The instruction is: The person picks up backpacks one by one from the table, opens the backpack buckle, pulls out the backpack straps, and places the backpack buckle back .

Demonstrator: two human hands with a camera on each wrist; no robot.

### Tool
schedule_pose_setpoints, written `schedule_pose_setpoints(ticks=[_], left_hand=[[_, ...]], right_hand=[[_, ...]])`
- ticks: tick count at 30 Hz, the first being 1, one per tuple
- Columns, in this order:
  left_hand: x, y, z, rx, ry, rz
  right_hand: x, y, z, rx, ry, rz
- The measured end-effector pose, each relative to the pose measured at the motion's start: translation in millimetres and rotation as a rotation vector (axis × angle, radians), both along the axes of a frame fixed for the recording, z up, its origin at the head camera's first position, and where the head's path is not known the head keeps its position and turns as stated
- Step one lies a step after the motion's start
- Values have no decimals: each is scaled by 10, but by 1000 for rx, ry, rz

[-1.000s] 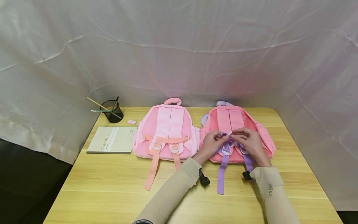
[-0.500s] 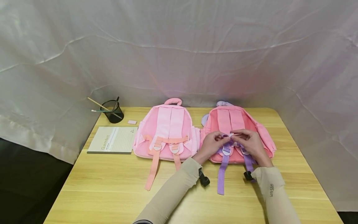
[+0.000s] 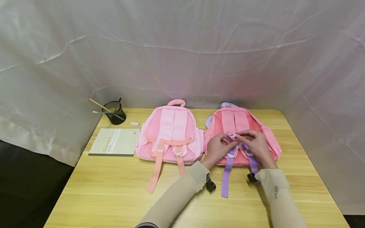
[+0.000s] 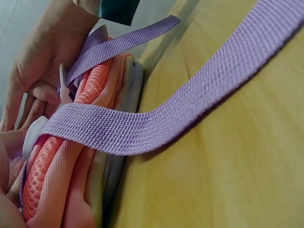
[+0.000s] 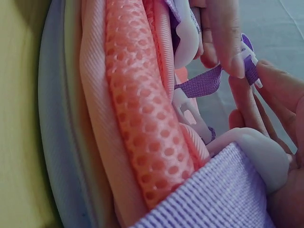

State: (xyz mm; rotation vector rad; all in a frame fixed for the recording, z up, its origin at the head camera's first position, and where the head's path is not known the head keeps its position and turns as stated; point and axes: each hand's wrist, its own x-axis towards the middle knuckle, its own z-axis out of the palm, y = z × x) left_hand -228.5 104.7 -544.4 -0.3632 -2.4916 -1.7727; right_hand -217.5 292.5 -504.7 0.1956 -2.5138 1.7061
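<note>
In the head view, a coral-pink backpack (image 3: 262, 134) lies back side up at the right of the table. My left hand (image 3: 218, 148) and right hand (image 3: 254, 145) meet over its lower straps. Between their fingertips is a small white plastic buckle (image 5: 251, 61), with purple webbing (image 5: 202, 84) looped through it. My left fingers pinch the webbing at the buckle, and my right fingertips pinch the buckle's other side. White adjusters (image 3: 231, 154) sit on the shoulder straps below. A loose purple strap end (image 3: 225, 183) hangs onto the table. My hands partly hide the buckle.
Beside it lies a light pink backpack (image 3: 180, 123) with orange straps. Farther left are a notebook (image 3: 114, 142), an eraser (image 3: 135, 123) and a black mesh pencil cup (image 3: 116, 117) holding pencils. Grey curtains (image 3: 182, 57) stand behind the wooden table (image 3: 114, 190).
My left hand has shifted slightly right, closer to the right hand. The buckle has turned, and a purple loop now shows above my left fingertips. The backpacks stay put.
</note>
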Motion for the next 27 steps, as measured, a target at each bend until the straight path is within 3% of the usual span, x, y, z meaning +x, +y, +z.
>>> schedule_pose_setpoints(ticks=[7,18,27], left_hand=[[-22,-15,-10,33,34,-5],[-23,-27,-6,-45,61,-47],[-8,-52,13,-107,77,-97]], right_hand=[[-6,-2,-14,-10,-22,-26],[-11,17,-45,-38,-44,-41],[-9,-3,-7,-75,-32,-106]])
